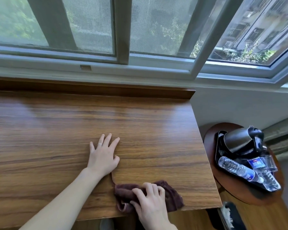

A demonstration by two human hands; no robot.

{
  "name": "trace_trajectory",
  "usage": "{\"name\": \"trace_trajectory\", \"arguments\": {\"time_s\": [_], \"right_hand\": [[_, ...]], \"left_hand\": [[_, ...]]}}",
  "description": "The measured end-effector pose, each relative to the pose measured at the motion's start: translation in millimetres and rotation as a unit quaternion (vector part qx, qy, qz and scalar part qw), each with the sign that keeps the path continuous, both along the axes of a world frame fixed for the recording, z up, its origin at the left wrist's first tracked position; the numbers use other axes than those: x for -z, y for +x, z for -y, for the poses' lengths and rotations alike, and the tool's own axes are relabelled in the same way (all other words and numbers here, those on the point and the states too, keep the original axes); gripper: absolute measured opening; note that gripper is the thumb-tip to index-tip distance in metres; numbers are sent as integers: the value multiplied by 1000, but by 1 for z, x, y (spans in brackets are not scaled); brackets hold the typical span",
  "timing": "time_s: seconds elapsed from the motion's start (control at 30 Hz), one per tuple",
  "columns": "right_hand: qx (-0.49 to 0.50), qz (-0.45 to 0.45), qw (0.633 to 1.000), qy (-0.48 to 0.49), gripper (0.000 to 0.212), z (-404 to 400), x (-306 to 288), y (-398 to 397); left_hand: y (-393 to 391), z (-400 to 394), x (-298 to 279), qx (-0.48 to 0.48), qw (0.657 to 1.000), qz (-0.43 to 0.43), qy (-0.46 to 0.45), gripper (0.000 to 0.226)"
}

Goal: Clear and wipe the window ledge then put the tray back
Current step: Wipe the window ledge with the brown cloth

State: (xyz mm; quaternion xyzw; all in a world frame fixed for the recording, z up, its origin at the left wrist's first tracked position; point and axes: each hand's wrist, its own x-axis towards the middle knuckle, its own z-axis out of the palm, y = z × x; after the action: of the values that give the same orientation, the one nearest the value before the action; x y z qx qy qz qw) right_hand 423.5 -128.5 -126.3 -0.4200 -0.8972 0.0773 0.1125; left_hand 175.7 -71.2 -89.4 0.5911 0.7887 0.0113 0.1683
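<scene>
Ledge cleared, wiping underway — right hand grips cloth lower centre, left hand flat, open; tray at right — return pending.

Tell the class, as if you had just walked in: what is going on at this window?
A person is wiping the wooden ledge. The right hand grips a dark red cloth near the ledge's front edge, while the left hand rests flat on the wood. The tray, holding a kettle and water bottles, sits aside on a small round table, not yet put back.
</scene>
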Motion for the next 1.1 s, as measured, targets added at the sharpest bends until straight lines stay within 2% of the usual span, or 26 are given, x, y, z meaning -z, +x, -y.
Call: {"name": "trace_trajectory", "arguments": {"time_s": [0.17, 0.37, 0.7, 0.87, 1.1], "right_hand": [[-38, 5, 999, 17, 31, -50, 5, 3], [-49, 11, 998, 42, 26, -167, 1, -17], [13, 14, 999, 37, 33, -341, -4, -82], [58, -9, 998, 22, 29, -380, -4, -100], [64, 6, 998, 8, 30, -381, -4, -99]], "left_hand": [[2, -35, 3, -22, 1000, -2, 19, 72], [1, -67, 9, -79, 996, -32, 16, 67], [5, -75, 9, -110, 993, -38, 9, 62], [6, -76, 8, -106, 994, -24, -14, 68], [1, -76, 1, -77, 995, -3, -57, 76]]}}
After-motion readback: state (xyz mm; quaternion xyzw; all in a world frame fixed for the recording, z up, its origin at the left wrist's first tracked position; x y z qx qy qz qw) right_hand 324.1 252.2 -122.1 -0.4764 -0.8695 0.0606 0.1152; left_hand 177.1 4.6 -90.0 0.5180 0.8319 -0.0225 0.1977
